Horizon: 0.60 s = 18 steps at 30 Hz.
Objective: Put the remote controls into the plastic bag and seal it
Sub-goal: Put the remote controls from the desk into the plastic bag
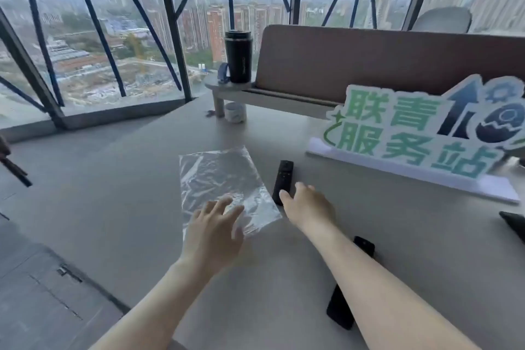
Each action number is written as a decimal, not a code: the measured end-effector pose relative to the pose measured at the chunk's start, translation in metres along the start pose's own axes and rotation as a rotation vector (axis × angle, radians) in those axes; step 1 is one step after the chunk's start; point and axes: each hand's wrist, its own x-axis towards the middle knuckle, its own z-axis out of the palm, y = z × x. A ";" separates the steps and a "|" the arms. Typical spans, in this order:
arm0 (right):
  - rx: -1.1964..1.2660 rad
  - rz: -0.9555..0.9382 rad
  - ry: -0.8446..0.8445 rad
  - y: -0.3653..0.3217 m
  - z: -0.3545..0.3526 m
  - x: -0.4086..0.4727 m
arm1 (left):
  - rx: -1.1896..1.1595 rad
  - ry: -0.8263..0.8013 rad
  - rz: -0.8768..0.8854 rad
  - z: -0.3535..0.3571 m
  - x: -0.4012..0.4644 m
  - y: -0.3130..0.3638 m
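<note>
A clear plastic bag (224, 182) lies flat on the grey table (119, 193). My left hand (213, 233) hovers over its near edge with fingers spread, holding nothing. A black remote control (281, 176) lies just right of the bag. My right hand (306, 207) reaches over its near end, fingers apart; whether it touches the remote I cannot tell. A second black remote (345, 298) lies nearer me, mostly hidden under my right forearm.
A white and green sign (420, 133) stands at the right. A black tumbler (238, 57) sits on a raised shelf by a brown divider (383, 62), a white cup (235, 112) below it. A dark object (514, 224) pokes in at the right edge. The table's left edge drops off to the floor.
</note>
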 end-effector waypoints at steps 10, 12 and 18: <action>0.006 0.183 -0.076 -0.027 0.000 0.020 | 0.010 -0.061 0.072 -0.013 -0.007 -0.017; 0.101 0.201 -0.166 -0.022 -0.012 0.010 | -0.069 -0.046 0.103 -0.015 -0.008 -0.019; 0.747 0.175 -0.079 0.019 -0.083 -0.066 | -0.166 0.006 0.102 -0.031 -0.008 0.003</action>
